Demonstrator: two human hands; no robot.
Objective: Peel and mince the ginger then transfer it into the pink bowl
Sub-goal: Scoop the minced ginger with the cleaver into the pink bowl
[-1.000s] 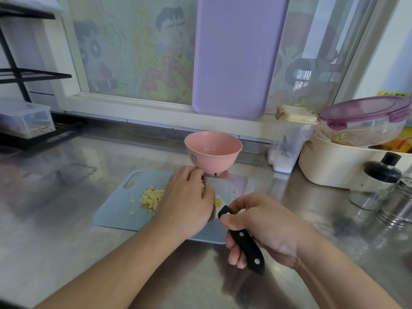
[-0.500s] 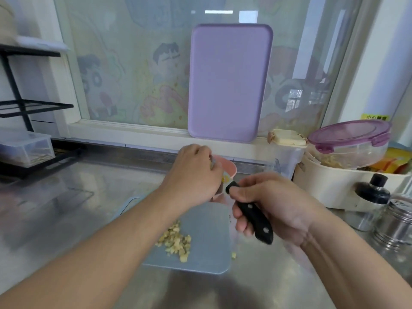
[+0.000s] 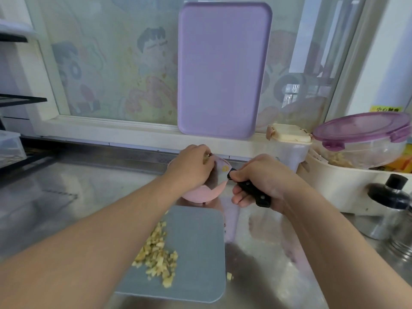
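Observation:
The pink bowl (image 3: 200,194) stands on the steel counter just beyond the blue-grey cutting board (image 3: 198,253). My right hand (image 3: 263,177) grips the black handle of a knife (image 3: 252,190), whose blade lies over the bowl. My left hand (image 3: 192,169) is cupped against the blade above the bowl, with bits of minced ginger at its fingertips. A pile of minced ginger (image 3: 157,257) remains on the board's left side. One loose piece (image 3: 229,275) lies off the board's right edge. The bowl's inside is hidden by my hands.
A purple cutting board (image 3: 223,70) leans on the window behind. To the right stand a white-lidded jar (image 3: 288,148), a cream tub (image 3: 347,190) holding a purple-lidded container (image 3: 365,139), and a black-capped bottle (image 3: 392,201). A clear box (image 3: 10,148) sits far left.
Both hands carried the knife blade with ginger from the board up over the pink bowl. My view has tilted, so the board now sits lower in the frame.

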